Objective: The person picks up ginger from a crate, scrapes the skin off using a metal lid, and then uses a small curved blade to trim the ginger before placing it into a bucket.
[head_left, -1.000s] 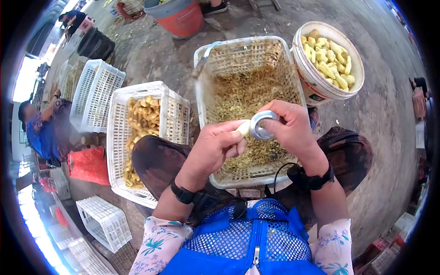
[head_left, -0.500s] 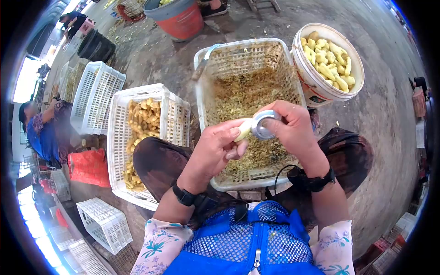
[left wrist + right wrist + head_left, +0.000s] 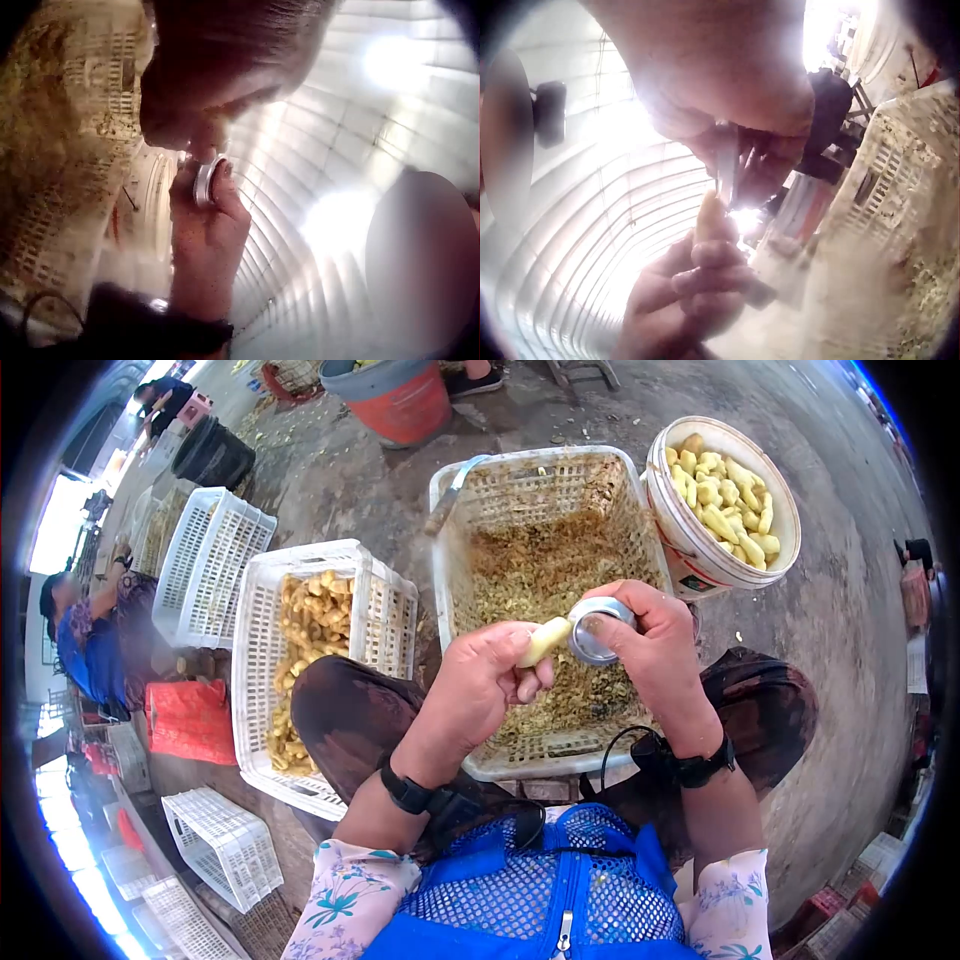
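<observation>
Left fingers (image 3: 529, 682) round ginger (image 3: 545, 641), long axis diagonal, toward metal ring (image 3: 592, 651)

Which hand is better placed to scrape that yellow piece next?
Probably the right hand: it holds the round silvery tool close to the tip of the yellow piece, while the left hand is busy pinching its other end.

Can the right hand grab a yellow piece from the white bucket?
Probably not yet: the right hand holds a silvery ring. The white bucket is open, though, and nothing covers the yellow pieces.
</observation>
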Tool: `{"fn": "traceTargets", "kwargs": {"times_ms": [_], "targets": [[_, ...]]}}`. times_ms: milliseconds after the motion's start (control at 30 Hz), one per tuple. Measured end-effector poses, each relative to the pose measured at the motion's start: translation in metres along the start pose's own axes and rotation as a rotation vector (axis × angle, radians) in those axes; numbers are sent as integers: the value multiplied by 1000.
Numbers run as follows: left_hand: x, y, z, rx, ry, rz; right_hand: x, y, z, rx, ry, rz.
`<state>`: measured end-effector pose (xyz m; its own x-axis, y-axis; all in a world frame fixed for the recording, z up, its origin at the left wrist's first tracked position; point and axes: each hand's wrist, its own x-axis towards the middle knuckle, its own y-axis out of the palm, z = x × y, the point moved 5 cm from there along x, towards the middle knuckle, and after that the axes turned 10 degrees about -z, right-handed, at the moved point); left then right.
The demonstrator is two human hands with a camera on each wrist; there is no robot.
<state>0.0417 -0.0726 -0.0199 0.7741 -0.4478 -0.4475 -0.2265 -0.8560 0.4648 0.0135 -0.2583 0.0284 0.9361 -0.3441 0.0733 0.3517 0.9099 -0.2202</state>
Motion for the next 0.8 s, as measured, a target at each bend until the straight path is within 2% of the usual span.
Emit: {"fn": "traceTargets", "kwargs": {"times_ms": [100, 133, 233, 300, 400, 467, 500, 600, 733, 800], "targets": [[1, -2, 2, 61, -14, -16, 0, 0, 1, -70, -29, 1], [1, -2, 2, 4, -23, -6, 0, 1, 2, -87, -34, 9], [2, -5, 0, -122, -23, -4, 1, -3, 1, 80, -12, -41], [3, -5, 2, -142, -4, -32, 1, 6, 0, 77, -169, 12], [0, 0, -2, 99, 100, -107, -3, 14, 5, -18, -294, 79], [1, 0, -3, 222, 182, -71, -5, 16, 8, -70, -323, 69], [0, 1, -4, 284, 222, -54, -4, 14, 5, -65, -230, 54], [-2, 1, -11, 370, 159, -45, -4, 10, 6, -60, -128, 17], [-4, -1, -9, 267, 155, -43, 3, -2, -9, -84, -5, -25], [-3, -2, -9, 171, 113, -38, 4, -4, -13, 21, 56, -32]]}}
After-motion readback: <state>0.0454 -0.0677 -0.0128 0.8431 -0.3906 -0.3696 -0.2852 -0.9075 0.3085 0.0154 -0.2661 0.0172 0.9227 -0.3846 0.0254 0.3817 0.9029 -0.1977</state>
